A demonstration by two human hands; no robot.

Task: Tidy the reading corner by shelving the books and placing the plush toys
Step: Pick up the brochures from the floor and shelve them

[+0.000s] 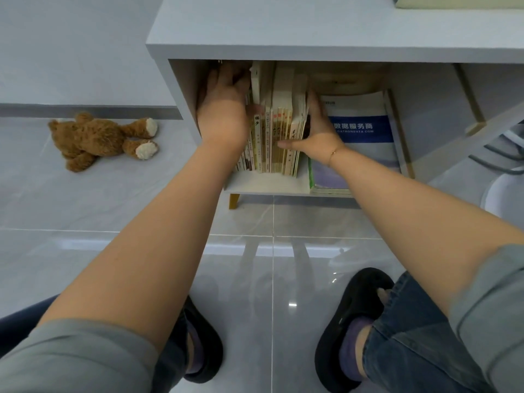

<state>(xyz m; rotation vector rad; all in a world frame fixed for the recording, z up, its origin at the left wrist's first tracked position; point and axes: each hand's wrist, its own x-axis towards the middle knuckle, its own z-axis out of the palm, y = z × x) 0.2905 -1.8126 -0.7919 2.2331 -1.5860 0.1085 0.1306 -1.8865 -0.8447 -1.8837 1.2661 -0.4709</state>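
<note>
Far left, on the floor tiles: one brown teddy bear [102, 139], lying on its side, well apart from the shelf and not yet placed; we judge it the later item. Next, the grey shelf unit [283, 38], its open compartment facing us. Inside, at the left, our left hand [224, 109] presses flat against the left face of the upright row of books [275, 131], fingers extended into the shadow, tips hidden. At the row's right, our right hand [317, 129] braces the opposite face, fingers straight, thumb laid across the spines. Further right, a flat stack topped by a blue-and-white booklet [360, 129]. Step in hand, as we judge it: squaring the row. We advise even pressure from both sides, spines flush, the row kept upright before release.
</note>
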